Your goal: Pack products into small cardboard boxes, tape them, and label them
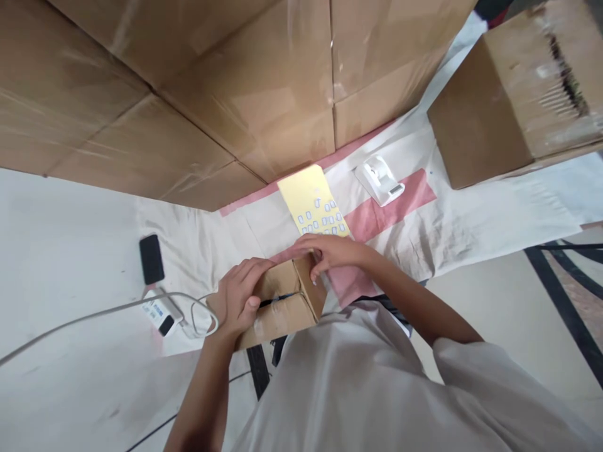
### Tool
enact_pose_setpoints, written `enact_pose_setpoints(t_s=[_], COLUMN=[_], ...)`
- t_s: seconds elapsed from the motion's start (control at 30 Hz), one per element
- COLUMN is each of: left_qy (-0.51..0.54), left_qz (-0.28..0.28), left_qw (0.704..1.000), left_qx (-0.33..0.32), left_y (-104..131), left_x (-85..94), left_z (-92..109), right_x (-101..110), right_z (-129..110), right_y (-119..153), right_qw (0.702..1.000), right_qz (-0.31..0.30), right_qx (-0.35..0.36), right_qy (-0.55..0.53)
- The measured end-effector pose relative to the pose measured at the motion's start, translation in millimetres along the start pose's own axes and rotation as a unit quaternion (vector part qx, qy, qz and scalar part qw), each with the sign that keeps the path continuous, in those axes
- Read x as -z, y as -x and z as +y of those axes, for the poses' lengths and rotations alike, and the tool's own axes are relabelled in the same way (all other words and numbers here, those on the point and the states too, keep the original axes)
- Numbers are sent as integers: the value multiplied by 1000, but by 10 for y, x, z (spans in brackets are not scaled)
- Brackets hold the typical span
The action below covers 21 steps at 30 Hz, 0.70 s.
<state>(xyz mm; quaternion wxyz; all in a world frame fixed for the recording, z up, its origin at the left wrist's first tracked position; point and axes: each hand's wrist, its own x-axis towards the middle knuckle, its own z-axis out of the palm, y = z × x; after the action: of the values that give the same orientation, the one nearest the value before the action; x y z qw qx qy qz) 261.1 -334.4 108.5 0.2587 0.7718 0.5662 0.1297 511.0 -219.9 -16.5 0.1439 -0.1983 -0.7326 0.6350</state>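
A stack of taped cartons [264, 94] towers over the cloth-covered worktop [400, 238], with pale floor [490, 314] at right. One large carton [480, 119] sits to the right. One small carton [282, 320], at the worktop's near edge, is grasped by both hands: the left hand [240, 295] curls over its left end, the right hand [330, 251] straddles its far right corner, thumb and fingers parted. Beyond lie one yellow sticker sheet [311, 194], one white dispenser-like device [379, 181] and, leftward, one black phone-like slab [151, 259].

Brown carton [282, 319], flaps [279, 280] slightly parted
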Motion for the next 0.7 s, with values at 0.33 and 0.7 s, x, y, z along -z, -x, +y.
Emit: enact_pose_setpoints(t_s=[0.33, 0.7], left_qy=[-31, -31], left_qz=[-31, -19], left_qw=[998, 998], left_qx=[43, -49], left_y=[1, 31], left_x=[35, 2], left_z=[1, -147], right_x=[-61, -499], right_z=[-24, -462], right_y=[71, 488], right_qw=[999, 989], right_qz=[-17, 27], right_qx=[-26, 26], right_qy=[36, 142])
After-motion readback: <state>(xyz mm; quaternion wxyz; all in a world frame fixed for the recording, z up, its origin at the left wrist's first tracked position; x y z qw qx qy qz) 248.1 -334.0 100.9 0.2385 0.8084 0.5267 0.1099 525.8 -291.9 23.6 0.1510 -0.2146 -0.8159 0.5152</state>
